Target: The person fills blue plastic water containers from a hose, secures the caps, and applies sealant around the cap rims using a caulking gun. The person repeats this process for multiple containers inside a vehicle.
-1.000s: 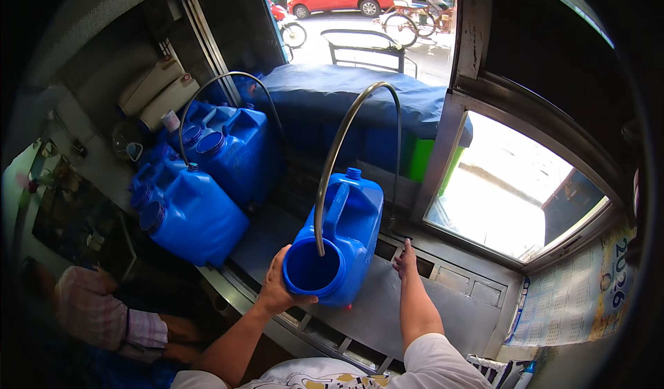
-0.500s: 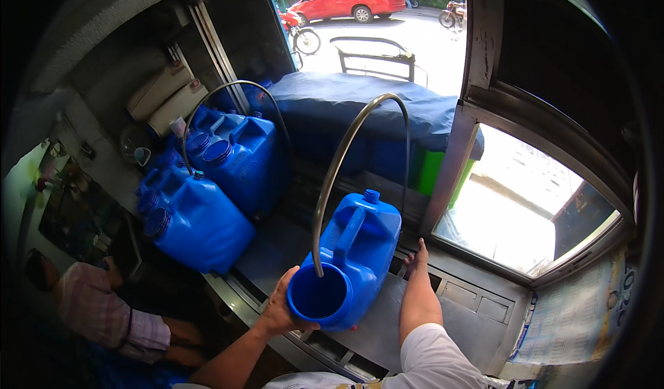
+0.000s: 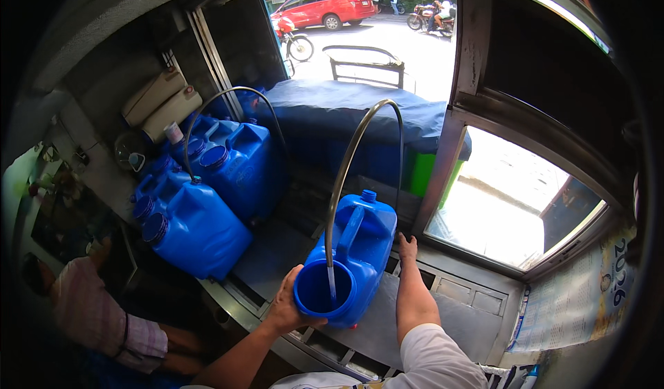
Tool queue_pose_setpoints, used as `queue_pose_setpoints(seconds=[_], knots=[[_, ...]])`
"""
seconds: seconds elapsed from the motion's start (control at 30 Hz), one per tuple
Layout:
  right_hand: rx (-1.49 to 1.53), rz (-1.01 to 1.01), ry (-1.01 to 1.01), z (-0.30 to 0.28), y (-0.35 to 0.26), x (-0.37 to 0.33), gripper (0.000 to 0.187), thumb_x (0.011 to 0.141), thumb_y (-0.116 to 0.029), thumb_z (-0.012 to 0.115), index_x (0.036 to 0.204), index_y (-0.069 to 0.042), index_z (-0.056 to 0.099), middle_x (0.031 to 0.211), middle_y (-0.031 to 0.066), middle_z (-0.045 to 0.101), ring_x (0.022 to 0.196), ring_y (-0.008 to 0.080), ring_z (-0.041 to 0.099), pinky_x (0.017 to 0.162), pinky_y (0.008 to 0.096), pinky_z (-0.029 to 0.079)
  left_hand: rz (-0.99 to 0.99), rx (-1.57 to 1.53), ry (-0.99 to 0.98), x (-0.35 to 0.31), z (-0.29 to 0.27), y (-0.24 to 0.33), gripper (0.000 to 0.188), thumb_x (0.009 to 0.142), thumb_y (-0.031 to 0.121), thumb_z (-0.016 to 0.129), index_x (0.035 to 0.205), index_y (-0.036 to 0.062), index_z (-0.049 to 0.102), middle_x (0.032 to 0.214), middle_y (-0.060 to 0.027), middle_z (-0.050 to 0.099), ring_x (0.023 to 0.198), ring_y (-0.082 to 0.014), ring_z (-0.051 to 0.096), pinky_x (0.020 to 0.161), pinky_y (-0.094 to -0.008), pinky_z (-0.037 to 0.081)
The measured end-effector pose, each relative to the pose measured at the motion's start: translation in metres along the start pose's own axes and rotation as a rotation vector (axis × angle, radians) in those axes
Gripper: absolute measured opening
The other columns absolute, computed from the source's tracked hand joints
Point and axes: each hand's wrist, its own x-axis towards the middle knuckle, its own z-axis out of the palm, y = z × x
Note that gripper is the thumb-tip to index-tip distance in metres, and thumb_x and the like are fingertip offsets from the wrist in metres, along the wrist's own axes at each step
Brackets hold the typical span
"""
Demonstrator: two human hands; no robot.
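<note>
A blue plastic water jug stands on the metal counter in front of me, its wide round mouth facing me. My left hand is wrapped around the side of that mouth, thumb near the rim and fingers underneath. A curved metal filling pipe arches over the jug and ends at the opening. Water runs from the pipe's end into the jug. My right hand reaches forward beside the jug's right side, fingers outstretched and holding nothing; whether it touches the jug or the ledge I cannot tell.
Several capped blue jugs crowd the counter's left, under a second curved pipe. Ahead, a dark blue cloth covers a bulky stack by the open window. A person is at lower left. A calendar hangs at right.
Water now streams from the pipe into the jug; none showed before. My right hand has shifted slightly back and left. My left hand keeps its grip on the jug's mouth.
</note>
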Motion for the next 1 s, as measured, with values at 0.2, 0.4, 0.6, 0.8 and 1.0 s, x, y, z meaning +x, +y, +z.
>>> queue_pose_setpoints(seconds=[0.2, 0.4, 0.6, 0.8, 1.0], knots=[[0.085, 0.057, -0.302, -0.019, -0.01, -0.002, 0.1, 0.08, -0.054, 0.075, 0.154, -0.003, 0.03, 0.151, 0.0227, 0.042, 0.139, 0.0346, 0.042, 0.111, 0.0443, 0.038, -0.048, -0.024, -0.023, 0.004, -0.002, 0.008, 0.138, 0.047, 0.048, 0.098, 0.154, 0.0179, 0.016, 0.151, -0.0177, 0.03, 0.143, -0.0376, 0.032, 0.117, -0.048, 0.034], [0.05, -0.015, -0.244, -0.028, -0.032, -0.012, 0.096, 0.082, -0.052, 0.074, 0.152, -0.001, 0.032, 0.152, 0.0236, 0.042, 0.14, 0.0347, 0.041, 0.112, 0.043, 0.036, 0.04, -0.005, 0.042, 0.004, 0.001, 0.007, 0.131, 0.049, 0.04, 0.099, 0.153, 0.0191, 0.023, 0.148, -0.0155, 0.035, 0.139, -0.036, 0.039, 0.113, -0.0476, 0.039], [-0.038, -0.043, 0.009, -0.017, -0.004, -0.052, 0.086, 0.086, -0.059, 0.065, 0.143, 0.003, 0.047, 0.145, 0.0245, 0.05, 0.137, 0.0368, 0.046, 0.112, 0.0412, 0.036, 0.04, 0.039, 0.047, 0.001, -0.002, 0.008, 0.131, 0.05, 0.042, 0.099, 0.153, 0.0177, 0.021, 0.148, -0.017, 0.034, 0.139, -0.0365, 0.038, 0.113, -0.0491, 0.038], [-0.113, -0.006, -0.009, -0.026, 0.099, -0.176, 0.067, 0.092, -0.049, 0.062, 0.134, 0.002, 0.055, 0.133, 0.0244, 0.059, 0.128, 0.0349, 0.054, 0.106, 0.0414, 0.042, 0.098, 0.077, 0.066, 0.003, -0.003, 0.003, 0.132, 0.05, 0.05, 0.097, 0.153, 0.0178, 0.021, 0.148, -0.0193, 0.034, 0.139, -0.0398, 0.036, 0.113, -0.0511, 0.037], [0.072, -0.252, -0.216, -0.065, 0.06, -0.275, 0.064, 0.099, -0.049, 0.054, 0.142, -0.002, 0.047, 0.141, 0.025, 0.051, 0.132, 0.0352, 0.048, 0.11, 0.0422, 0.037, 0.095, 0.042, 0.011, 0.011, -0.011, 0.005, 0.13, 0.051, 0.052, 0.095, 0.153, 0.0166, 0.022, 0.149, -0.0203, 0.034, 0.141, -0.0403, 0.034, 0.115, -0.0521, 0.035]])
